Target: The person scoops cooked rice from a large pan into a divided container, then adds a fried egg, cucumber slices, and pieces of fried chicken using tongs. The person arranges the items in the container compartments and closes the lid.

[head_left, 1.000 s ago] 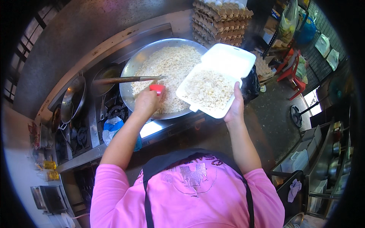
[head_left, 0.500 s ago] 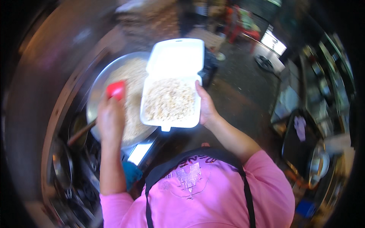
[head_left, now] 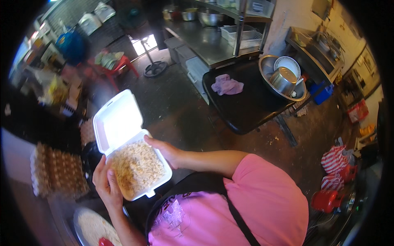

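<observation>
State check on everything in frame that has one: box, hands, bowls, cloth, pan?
Foam clamshell box: lid open, base full of fried rice, held in the air.
Left hand: gripping the box's near left edge.
Right hand: holding the box's right side.
Large steel bowl: upright on the black table, a white plate and a smaller steel bowl inside.
Pink cloth: crumpled on the table.
Wide pan: holding rice.

White foam clamshell box (head_left: 123, 139), lid hinged open and tilted up, bottom tray full of fried rice (head_left: 135, 168), held up between both hands.
</observation>
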Demonstrator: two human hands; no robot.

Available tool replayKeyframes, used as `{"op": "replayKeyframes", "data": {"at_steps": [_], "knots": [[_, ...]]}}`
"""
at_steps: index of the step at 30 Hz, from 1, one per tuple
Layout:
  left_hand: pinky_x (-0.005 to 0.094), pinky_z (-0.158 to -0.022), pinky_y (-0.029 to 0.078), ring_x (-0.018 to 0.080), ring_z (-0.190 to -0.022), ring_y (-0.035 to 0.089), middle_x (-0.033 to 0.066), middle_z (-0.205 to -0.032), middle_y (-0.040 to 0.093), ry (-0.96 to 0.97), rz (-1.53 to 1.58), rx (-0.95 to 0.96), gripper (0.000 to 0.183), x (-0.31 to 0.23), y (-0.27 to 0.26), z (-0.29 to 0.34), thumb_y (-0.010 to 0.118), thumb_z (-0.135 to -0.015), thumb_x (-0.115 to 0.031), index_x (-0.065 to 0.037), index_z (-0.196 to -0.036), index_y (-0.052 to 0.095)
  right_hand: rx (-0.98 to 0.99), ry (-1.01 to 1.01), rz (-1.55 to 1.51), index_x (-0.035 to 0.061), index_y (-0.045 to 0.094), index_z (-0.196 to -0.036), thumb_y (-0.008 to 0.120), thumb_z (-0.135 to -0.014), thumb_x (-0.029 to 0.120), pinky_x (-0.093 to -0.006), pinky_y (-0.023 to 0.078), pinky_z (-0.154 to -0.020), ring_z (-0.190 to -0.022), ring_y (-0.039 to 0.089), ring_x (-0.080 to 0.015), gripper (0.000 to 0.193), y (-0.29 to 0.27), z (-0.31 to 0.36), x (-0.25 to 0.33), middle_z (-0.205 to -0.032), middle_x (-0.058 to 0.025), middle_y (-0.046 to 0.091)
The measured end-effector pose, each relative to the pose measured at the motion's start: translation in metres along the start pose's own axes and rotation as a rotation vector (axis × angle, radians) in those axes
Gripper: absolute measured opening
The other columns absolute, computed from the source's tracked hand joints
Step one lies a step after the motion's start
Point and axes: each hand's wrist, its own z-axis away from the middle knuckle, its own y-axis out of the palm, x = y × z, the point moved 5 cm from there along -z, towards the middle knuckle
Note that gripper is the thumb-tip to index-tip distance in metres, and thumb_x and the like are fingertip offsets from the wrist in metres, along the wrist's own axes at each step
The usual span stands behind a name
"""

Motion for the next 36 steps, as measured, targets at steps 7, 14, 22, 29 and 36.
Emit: {"op": "replayKeyframes", "data": {"at_steps": [7,14,22,29,36], "knots": [[0.0222,-0.066,0.043,0.0064,-0.074,0.053,0.0038,-0.086,0.064,-0.498,0.739,0.026,0.019,0.087,0.047,-0.012,0.063,-0.092,-0.012,0.006,-0.098,0.066,-0.181,-0.292,0.149,0.0051,0.043,-0.129,0.043,-0.100,0.043,-0.0379,0.049,-0.096,-0.111,0.060,-0.0227,0.048,0.029,0.021,0.023,-0.124,-0.0139,0.057],[0.0323,-0.065,0.051,0.0195,-0.069,0.066,0.0153,-0.080,0.070,-0.170,0.555,0.139,0.023,0.049,0.107,-0.105,0.069,-0.079,-0.013,0.004,-0.094,0.069,-0.340,-0.641,0.218,0.0041,0.045,-0.123,0.043,-0.101,0.039,-0.0352,0.051,-0.091,-0.105,0.061,-0.0189,0.041,-0.004,0.036,0.057,-0.115,-0.0127,0.059],[0.0313,-0.061,0.050,0.0159,-0.066,0.062,0.0085,-0.073,0.066,-0.006,0.607,0.360,0.019,-0.002,0.175,-0.231,0.067,-0.077,-0.013,0.000,-0.091,0.064,-0.585,-0.821,0.114,0.0048,0.038,-0.139,0.040,-0.100,0.044,-0.0385,0.042,-0.103,-0.120,0.053,-0.0243,0.055,-0.069,0.024,0.123,-0.133,-0.0129,0.052],[0.0258,-0.069,0.046,0.0104,-0.074,0.054,0.0008,-0.085,0.059,-0.242,1.316,0.958,0.024,-0.016,0.276,-0.336,0.053,-0.098,-0.024,-0.001,-0.098,0.059,-0.885,-0.922,0.179,0.0059,0.038,-0.139,0.044,-0.101,0.039,-0.0375,0.042,-0.102,-0.122,0.049,-0.0226,0.051,-0.068,0.003,0.179,-0.135,-0.0104,0.050],[0.0274,-0.076,0.048,0.0108,-0.083,0.058,0.0050,-0.095,0.062,-0.232,1.400,0.946,0.032,-0.006,0.334,-0.386,0.046,-0.102,-0.028,0.000,-0.105,0.060,-1.317,-1.075,0.330,0.0018,0.041,-0.133,0.053,-0.098,0.014,-0.0367,0.048,-0.092,-0.107,0.057,-0.0217,0.040,-0.060,0.056,0.178,-0.120,-0.0130,0.057]]}}
